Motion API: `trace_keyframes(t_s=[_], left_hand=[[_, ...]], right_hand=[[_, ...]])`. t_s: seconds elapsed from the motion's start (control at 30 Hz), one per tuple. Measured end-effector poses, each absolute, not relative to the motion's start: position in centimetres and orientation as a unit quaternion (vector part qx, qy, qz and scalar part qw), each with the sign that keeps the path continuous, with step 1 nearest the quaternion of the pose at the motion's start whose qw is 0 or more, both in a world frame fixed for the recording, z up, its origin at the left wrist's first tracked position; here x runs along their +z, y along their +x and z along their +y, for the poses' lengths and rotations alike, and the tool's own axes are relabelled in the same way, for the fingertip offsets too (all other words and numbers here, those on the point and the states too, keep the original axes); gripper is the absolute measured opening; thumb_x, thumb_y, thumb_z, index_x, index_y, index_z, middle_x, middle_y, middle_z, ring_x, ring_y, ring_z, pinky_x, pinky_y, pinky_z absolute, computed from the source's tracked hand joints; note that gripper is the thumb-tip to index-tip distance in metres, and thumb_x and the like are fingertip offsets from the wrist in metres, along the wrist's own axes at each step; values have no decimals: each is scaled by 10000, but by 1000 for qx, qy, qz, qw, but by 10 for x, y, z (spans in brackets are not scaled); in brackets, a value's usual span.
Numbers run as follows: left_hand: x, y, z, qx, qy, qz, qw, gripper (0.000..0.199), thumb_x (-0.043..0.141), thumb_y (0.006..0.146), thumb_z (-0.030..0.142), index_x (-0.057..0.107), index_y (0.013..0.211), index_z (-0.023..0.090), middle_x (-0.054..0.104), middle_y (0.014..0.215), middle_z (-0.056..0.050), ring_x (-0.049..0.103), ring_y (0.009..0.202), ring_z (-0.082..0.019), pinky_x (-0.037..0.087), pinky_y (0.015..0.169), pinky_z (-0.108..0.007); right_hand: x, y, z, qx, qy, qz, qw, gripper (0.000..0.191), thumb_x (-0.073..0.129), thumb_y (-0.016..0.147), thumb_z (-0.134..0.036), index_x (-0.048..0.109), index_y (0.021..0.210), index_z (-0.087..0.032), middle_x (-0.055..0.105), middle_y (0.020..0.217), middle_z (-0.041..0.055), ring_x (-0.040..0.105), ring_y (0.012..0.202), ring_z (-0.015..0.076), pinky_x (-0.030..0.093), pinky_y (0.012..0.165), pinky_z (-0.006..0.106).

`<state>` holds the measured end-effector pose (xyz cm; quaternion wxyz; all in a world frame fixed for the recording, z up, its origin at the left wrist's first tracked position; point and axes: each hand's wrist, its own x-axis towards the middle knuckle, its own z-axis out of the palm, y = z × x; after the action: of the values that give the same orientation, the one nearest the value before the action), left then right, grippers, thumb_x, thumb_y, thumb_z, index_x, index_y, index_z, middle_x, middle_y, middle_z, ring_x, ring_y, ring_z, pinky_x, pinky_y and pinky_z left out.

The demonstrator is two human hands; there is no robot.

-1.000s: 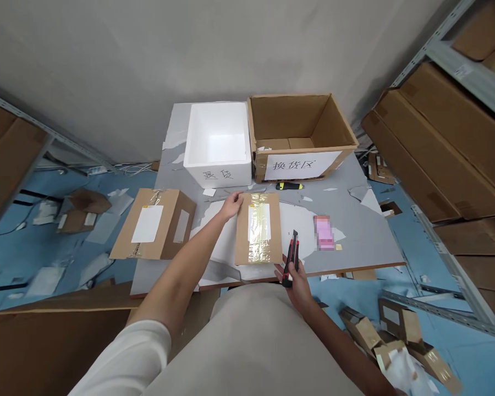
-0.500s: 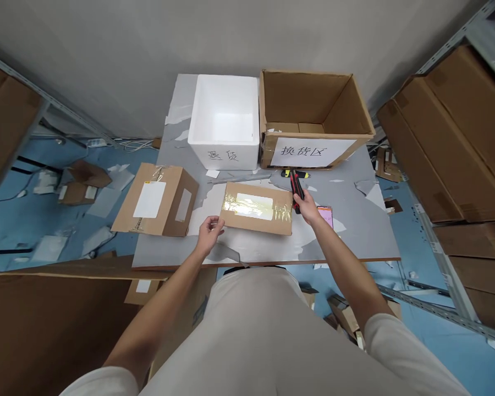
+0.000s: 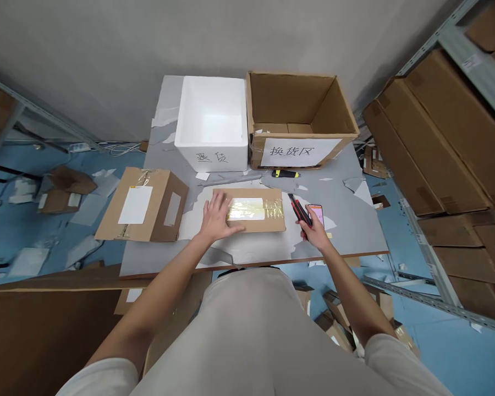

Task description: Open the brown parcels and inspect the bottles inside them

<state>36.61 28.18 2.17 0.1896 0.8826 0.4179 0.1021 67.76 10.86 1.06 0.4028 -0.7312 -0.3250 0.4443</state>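
A flat cardboard box point(image 3: 274, 220) with a white label and shiny clear tape lies on the table in front of me. My left hand point(image 3: 218, 219) rests spread on its left end, fingers apart. Just beyond the box's right end, my right hand point(image 3: 312, 226) is wrapped around a red and black utility knife point(image 3: 300, 209), its tip pointing away from me and toward the box. A phone point(image 3: 315, 213) with a lit screen lies beside that hand, partly covered by it. Farther back lies a yellow and black cutter point(image 3: 285, 174).
A white foam box point(image 3: 211, 157) and an open cardboard box point(image 3: 336, 144) with handwritten signs stand at the table's back. A taped carton point(image 3: 146, 206) sits at left. Shelves with cartons point(image 3: 431, 132) rise at right. A large open box point(image 3: 45, 330) stands lower left.
My left hand has moved from the box's near left corner onto its top and spread out. My right hand has drawn the utility knife nearer me, away from the yellow cutter.
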Motion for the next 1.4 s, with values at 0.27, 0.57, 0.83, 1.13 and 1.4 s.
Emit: trace_keyframes(t_s=[0.27,0.57,0.83,1.13,1.4], left_hand=[[16,381,279,-15,904,409,124,1210,561,538,835,237,1474,141,121,1550,-207,72,1415,-431,141,1071,-639],[19,380,278,-22,902,414,123,1213,554,540,842,227,1479,147,116,1554,-197,94,1415,-423,205,1070,-604],[19,381,282,-18,898,416,142,1257,578,498,852,239,1475,138,125,1555,-191,91,1411,-436,317,1034,-544],[24,388,283,-57,882,443,154,1277,650,475,796,208,1484,150,79,1566,-165,57,1416,-428,425,945,-532],[19,386,286,-56,879,440,177,1359,665,404,818,186,1488,153,52,1566,-175,40,1410,-450,412,949,-553]], right_hand=[[12,670,93,509,-694,-335,383,709,562,820,-468,312,1457,-282,647,887,24,452,408,51,403,351,213],[17,672,96,513,-690,-322,396,724,561,822,-462,286,1466,-276,625,913,31,445,410,46,385,346,212],[19,680,105,548,-668,-328,382,722,590,816,-450,304,1457,-280,565,795,-15,427,396,48,347,328,200],[22,710,107,636,-614,-346,316,760,631,809,-430,279,1468,-294,507,679,-52,402,404,48,331,354,189],[40,722,109,660,-600,-368,261,737,648,796,-387,338,1452,-261,527,667,-39,391,411,47,334,358,187]])
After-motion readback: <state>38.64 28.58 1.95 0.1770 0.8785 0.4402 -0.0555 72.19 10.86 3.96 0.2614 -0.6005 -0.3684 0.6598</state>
